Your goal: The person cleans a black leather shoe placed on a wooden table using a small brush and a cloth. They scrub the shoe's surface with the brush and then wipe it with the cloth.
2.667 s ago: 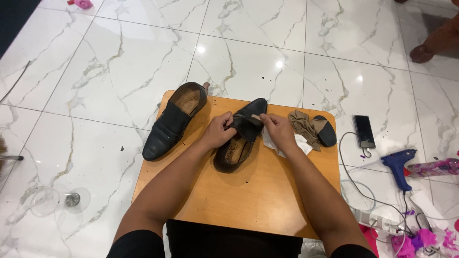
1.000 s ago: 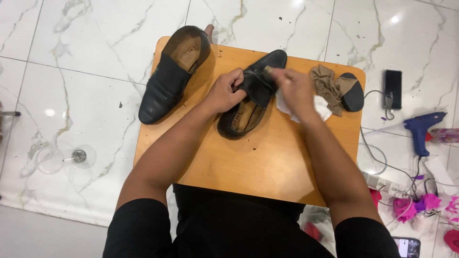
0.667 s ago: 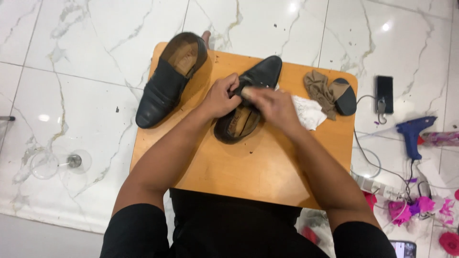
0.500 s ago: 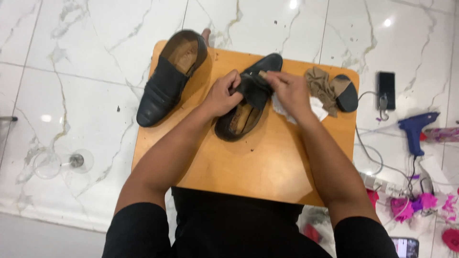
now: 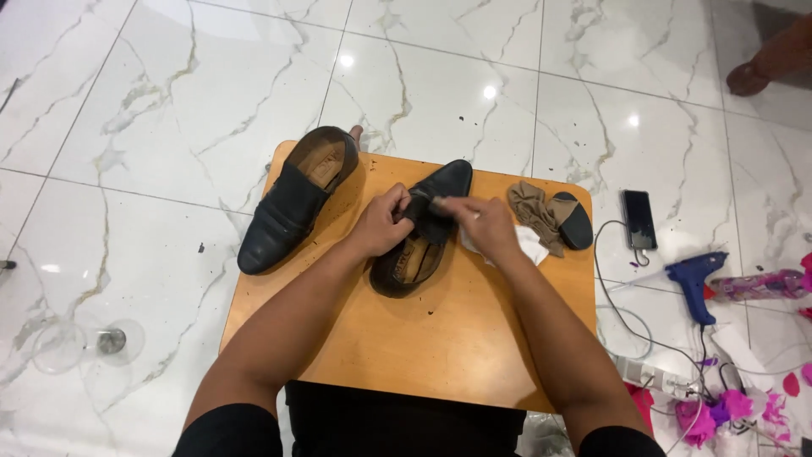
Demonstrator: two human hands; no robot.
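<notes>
A small wooden table (image 5: 440, 338) stands on a white marble floor (image 5: 152, 127), seen from above. Near the table's middle, toward its far edge, lies a black shoe (image 5: 423, 233) with a tan lining, toe pointing to the far right. The left hand (image 5: 381, 224) curls around the shoe's upper from the left, fingers gripping its tongue. The right hand (image 5: 482, 228) meets it from the right, fingertips pinched on the same part of the upper. A white cloth (image 5: 531, 245) shows just under and beside the right hand; whether the hand holds it cannot be told.

A second shoe (image 5: 296, 199) lies at the far left corner, its heel hanging past the edge. By the right edge sit a crumpled brown sock (image 5: 534, 211) and, touching it, a dark oval insole (image 5: 575, 222).

On the floor to the right lie a dark phone (image 5: 639, 218) with a cable, a blue glue gun (image 5: 694, 279), and pink petals (image 5: 719, 410). A clear glass (image 5: 80, 343) lies on its side at the left.
</notes>
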